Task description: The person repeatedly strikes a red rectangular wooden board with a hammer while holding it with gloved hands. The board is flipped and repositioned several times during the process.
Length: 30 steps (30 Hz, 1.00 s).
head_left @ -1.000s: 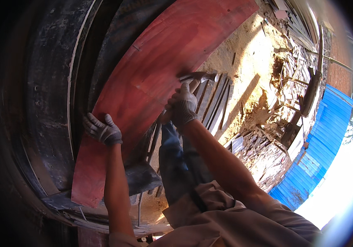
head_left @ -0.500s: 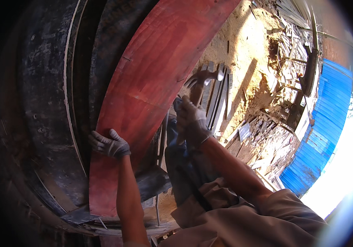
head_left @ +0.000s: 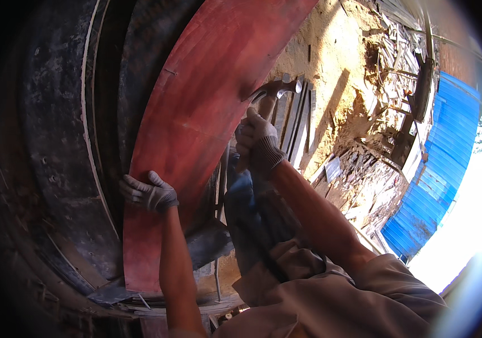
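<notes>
Black, scuffed flat panels (head_left: 55, 141) at far left; grey-gloved left hand (head_left: 152, 192) half open, thumb apart, across left edge of long, red, streaked, wood-like board (head_left: 196, 124): probably stiff, fairly light, best held by its edges. Gloved right hand (head_left: 259, 139) closed around wooden-handled, dark metal claw hammer (head_left: 283, 88), likely head-heavy; claw by board's right edge, contact unclear.

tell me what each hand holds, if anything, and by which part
The right hand grips a claw hammer by its handle. The left hand lies over the left edge of the red board; whether it grips cannot be told.
</notes>
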Each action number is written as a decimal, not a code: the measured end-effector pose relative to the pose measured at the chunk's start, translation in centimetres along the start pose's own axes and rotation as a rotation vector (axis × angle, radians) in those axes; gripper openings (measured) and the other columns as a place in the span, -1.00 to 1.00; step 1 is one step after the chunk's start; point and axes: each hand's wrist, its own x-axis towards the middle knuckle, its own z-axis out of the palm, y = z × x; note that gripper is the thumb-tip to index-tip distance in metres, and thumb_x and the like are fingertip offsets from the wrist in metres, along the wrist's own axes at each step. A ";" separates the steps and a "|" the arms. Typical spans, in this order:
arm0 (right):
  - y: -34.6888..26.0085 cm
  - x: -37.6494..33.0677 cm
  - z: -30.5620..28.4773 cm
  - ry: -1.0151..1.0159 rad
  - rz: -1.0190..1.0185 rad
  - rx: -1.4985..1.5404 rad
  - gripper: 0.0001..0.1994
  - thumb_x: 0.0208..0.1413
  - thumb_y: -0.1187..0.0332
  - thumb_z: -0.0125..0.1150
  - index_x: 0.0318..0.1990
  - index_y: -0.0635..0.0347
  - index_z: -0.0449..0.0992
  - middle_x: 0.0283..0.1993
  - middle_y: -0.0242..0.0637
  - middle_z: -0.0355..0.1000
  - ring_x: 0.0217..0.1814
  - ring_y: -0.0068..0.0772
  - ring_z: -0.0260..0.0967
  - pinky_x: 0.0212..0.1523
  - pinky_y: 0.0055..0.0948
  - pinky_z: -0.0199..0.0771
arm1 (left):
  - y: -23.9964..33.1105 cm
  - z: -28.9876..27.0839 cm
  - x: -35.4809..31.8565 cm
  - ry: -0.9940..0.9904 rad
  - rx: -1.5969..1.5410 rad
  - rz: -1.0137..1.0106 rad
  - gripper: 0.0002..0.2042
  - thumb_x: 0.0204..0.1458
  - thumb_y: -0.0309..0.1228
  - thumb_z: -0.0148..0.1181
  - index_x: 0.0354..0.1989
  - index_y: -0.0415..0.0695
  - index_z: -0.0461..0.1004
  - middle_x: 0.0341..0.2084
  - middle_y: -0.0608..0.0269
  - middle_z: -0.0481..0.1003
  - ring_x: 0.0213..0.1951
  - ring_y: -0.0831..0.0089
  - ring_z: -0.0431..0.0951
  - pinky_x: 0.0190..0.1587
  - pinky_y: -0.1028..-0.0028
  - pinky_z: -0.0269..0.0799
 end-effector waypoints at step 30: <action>1.7 -2.0 3.3 0.099 0.087 0.019 -0.63 0.36 -0.04 0.22 -0.26 0.05 0.36 -0.64 -0.56 0.06 -0.73 -0.51 0.06 -0.73 -0.38 0.01 | -0.2 0.2 0.3 0.062 -0.031 0.007 -0.24 0.37 0.23 -0.19 0.47 -0.19 0.22 0.41 -0.21 0.21 0.38 -0.24 0.25 0.36 -0.22 0.20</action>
